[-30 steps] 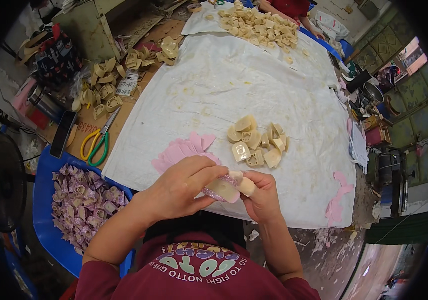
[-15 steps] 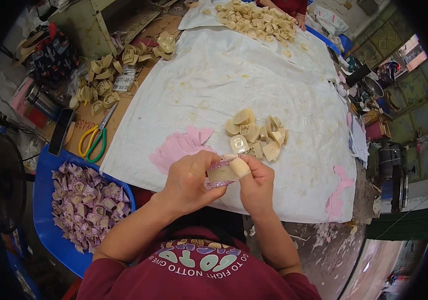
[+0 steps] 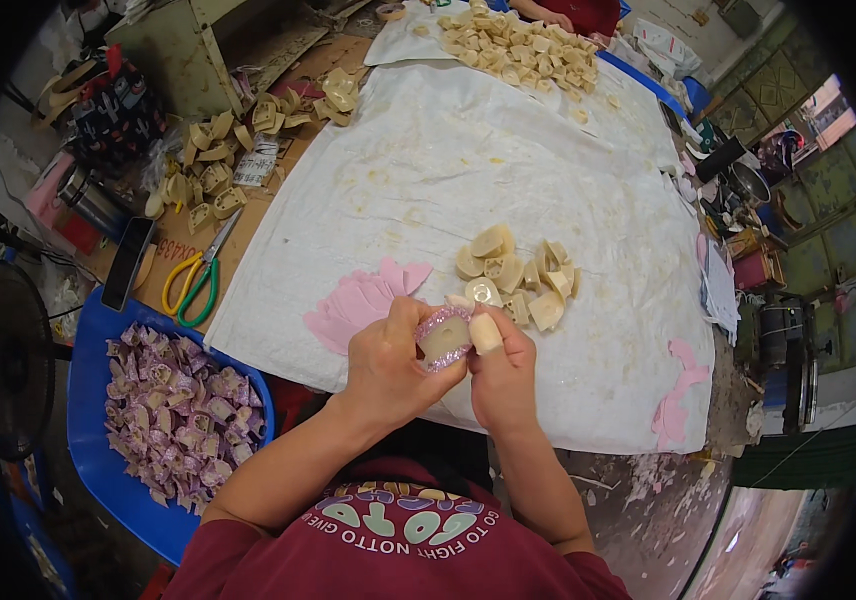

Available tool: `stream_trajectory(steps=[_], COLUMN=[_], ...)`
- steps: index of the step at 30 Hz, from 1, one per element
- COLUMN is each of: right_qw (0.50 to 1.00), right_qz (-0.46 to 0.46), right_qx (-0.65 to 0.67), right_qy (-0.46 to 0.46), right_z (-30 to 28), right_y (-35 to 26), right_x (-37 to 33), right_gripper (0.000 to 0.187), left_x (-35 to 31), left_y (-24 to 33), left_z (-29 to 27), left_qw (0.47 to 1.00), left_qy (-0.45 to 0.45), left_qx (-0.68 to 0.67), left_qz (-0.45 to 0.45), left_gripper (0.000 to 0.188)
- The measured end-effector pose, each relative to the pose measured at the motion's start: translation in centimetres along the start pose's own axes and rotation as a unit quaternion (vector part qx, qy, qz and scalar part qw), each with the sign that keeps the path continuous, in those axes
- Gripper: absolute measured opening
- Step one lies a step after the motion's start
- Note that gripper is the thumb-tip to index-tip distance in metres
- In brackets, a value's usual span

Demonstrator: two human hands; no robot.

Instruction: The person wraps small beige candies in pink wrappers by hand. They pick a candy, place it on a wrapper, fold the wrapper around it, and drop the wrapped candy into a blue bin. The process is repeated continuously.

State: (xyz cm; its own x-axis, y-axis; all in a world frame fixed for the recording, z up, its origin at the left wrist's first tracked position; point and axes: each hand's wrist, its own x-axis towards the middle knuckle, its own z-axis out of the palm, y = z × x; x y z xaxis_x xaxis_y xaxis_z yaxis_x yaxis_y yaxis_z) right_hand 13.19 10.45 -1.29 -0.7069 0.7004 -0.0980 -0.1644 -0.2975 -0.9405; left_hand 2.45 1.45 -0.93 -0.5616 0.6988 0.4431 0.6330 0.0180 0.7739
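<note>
Over the table's near edge I hold a beige block shoe heel [image 3: 445,346] with pink glitter covering round its sides. My left hand [image 3: 386,350] is closed round its left side. My right hand [image 3: 505,372] grips its right edge, with a pale cover on the thumb. Just beyond my hands lies a small pile of bare beige heels [image 3: 514,272]. Left of that, pink cut pieces [image 3: 363,303] are fanned out on the white cloth [image 3: 398,190].
At my left a blue tub [image 3: 98,455] is filled with glitter-covered heels [image 3: 180,410]. Scissors [image 3: 194,278] and a phone [image 3: 129,262] lie near it. More bare heels [image 3: 518,50] are heaped at the far end, by another person's arm [image 3: 540,12]. Pink scraps [image 3: 683,385] lie at the right.
The heel in my hands has turned so that its flat face shows more fully. My right thumb has shifted to its right edge. The view has moved slightly.
</note>
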Motion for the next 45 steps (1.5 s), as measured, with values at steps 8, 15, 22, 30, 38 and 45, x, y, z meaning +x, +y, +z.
stream_trajectory(steps=[8, 15, 22, 30, 38, 45], right_qw=[0.981, 0.964, 0.941, 0.992, 0.990, 0.963], right_qz=[-0.077, -0.105, -0.150, 0.100, -0.039, 0.174], right_qx=[-0.175, -0.236, -0.281, 0.012, -0.130, 0.165], right_qy=[-0.014, -0.062, -0.115, -0.077, -0.025, -0.120], right_z=[0.5, 0.9, 0.0, -0.1, 0.3, -1.7], right_y=[0.2, -0.1, -1.6, -0.5, 0.9, 1.0], right_x=[-0.5, -1.0, 0.1, -0.8, -1.9, -0.3], right_gripper=[0.033, 0.037, 0.033, 0.047, 0.039, 0.041], left_x=[0.1, -0.2, 0.9, -0.5, 0.6, 0.2], left_y=[-0.2, -0.3, -0.8, -0.8, 0.0, 0.0], left_z=[-0.1, -0.9, -3.5, -1.1, -2.0, -1.7], left_qw=[1.000, 0.996, 0.934, 0.975, 0.966, 0.888], left_qy=[-0.009, -0.054, -0.138, -0.022, -0.134, -0.161], left_qx=[0.006, -0.002, -0.292, -0.216, -0.209, -0.375], left_qz=[-0.023, -0.070, -0.156, -0.041, -0.075, -0.213], left_gripper=[0.046, 0.044, 0.031, 0.043, 0.029, 0.034])
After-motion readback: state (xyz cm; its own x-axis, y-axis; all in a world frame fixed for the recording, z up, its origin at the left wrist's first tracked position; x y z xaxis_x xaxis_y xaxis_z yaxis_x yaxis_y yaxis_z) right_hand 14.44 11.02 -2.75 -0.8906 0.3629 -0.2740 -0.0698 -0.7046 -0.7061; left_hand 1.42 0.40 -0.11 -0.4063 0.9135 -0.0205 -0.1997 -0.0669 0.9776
